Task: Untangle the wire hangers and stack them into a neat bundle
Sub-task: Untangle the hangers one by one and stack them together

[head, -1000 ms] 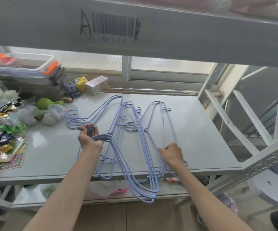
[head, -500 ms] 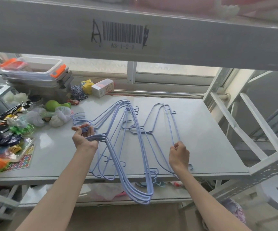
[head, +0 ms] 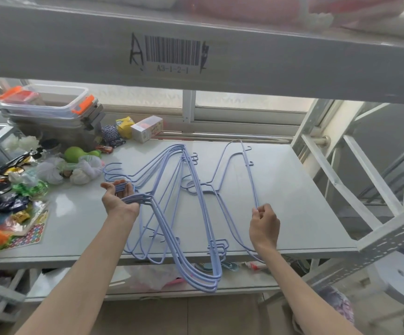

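The left hand point(head: 120, 200) grasps the gathered necks of a bunch of lilac-blue coated wire hangers point(head: 172, 238), which fan across the pale grey worktop point(head: 305, 201) and overhang its near edge. The right hand point(head: 265, 224) pinches the straight bar of one separate lilac wire hanger point(head: 249, 175), just right of the bunch. That bar runs away from the person, toward the far edge. Its hook points left and seems to cross the bunch's wires, though the overlap is hard to read. Freeing it probably means drawing it rightward.
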A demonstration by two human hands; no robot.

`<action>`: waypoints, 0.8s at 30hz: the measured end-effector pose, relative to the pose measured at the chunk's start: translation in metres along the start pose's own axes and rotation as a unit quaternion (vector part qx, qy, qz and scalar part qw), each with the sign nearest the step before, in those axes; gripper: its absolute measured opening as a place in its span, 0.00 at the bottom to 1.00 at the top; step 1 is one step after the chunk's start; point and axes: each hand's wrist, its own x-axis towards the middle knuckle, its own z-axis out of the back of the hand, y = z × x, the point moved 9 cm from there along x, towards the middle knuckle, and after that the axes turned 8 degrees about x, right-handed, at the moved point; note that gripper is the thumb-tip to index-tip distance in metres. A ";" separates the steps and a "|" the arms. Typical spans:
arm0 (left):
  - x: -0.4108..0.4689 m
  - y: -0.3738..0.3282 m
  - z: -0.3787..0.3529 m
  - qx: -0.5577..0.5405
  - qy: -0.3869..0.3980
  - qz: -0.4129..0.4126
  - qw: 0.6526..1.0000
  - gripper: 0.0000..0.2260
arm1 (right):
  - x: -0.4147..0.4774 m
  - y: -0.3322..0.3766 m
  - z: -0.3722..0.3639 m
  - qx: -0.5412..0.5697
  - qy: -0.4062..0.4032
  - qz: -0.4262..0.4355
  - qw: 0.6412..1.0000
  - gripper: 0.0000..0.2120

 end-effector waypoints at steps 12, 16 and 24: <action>-0.006 0.006 0.002 0.006 0.008 -0.019 1.000 0.36 | -0.002 -0.019 0.003 0.090 -0.003 -0.073 0.993 0.10; -0.004 0.006 0.002 0.016 0.000 -0.020 1.000 0.35 | 0.003 -0.019 0.011 0.086 -0.018 -0.080 0.993 0.09; 0.004 0.008 0.005 -0.021 -0.005 -0.017 1.000 0.36 | 0.009 -0.032 0.043 0.080 -0.073 -0.110 0.988 0.09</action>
